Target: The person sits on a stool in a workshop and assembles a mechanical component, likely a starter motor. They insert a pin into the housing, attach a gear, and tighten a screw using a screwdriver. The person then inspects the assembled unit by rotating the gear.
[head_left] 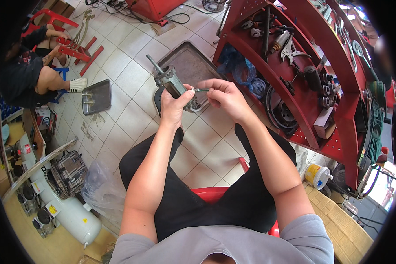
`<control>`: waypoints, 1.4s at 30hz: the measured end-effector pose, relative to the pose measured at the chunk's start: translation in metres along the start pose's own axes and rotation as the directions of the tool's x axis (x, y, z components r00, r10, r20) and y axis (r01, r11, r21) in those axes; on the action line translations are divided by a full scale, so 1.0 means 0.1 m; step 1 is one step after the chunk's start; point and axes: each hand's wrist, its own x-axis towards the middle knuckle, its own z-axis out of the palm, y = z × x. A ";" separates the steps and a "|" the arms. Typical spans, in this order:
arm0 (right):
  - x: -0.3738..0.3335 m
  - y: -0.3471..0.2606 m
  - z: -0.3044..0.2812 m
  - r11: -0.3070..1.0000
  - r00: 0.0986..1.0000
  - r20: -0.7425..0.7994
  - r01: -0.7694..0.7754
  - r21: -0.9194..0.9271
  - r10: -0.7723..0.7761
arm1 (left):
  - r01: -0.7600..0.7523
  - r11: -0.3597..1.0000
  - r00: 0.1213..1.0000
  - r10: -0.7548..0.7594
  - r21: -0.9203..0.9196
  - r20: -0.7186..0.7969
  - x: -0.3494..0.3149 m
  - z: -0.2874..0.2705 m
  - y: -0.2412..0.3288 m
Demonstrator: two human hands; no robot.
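Note:
My left hand [172, 108] is wrapped round a grey-green metal cylinder [173, 84]. A steel rod [154, 64] sticks out of its far end, up and to the left. Level with my left thumb, a thin silvery bolt [201, 89] lies crosswise, one end at the thumb tip. The bolt's other end is pinched in the fingers of my right hand [226, 97]; these fingers are slightly blurred. Both hands are above a dark metal tray [196, 55] on the tiled floor, which they partly hide.
A red tool rack [268, 66] with pliers and other tools rises on the right. A smaller tray [102, 100] holds metal parts on the left, near a seated person [28, 72]. A white tank [70, 213] lies at the lower left beside a plastic bag [102, 182].

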 end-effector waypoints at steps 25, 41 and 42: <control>0.04 0.11 -0.15 0.998 0.988 0.154 0.012 -0.065 -0.002 | 0.020 1.000 1.000 -0.020 -0.007 -0.015 0.00 0.01 -0.01; 0.02 0.05 -0.06 0.995 0.996 0.014 0.084 -0.057 -0.084 | 0.070 0.992 0.997 -0.067 -0.102 0.032 0.01 0.00 0.04; 0.01 0.06 -0.07 0.993 0.995 0.026 0.096 -0.072 -0.094 | 0.079 0.994 0.996 -0.076 -0.077 0.038 0.01 -0.01 0.03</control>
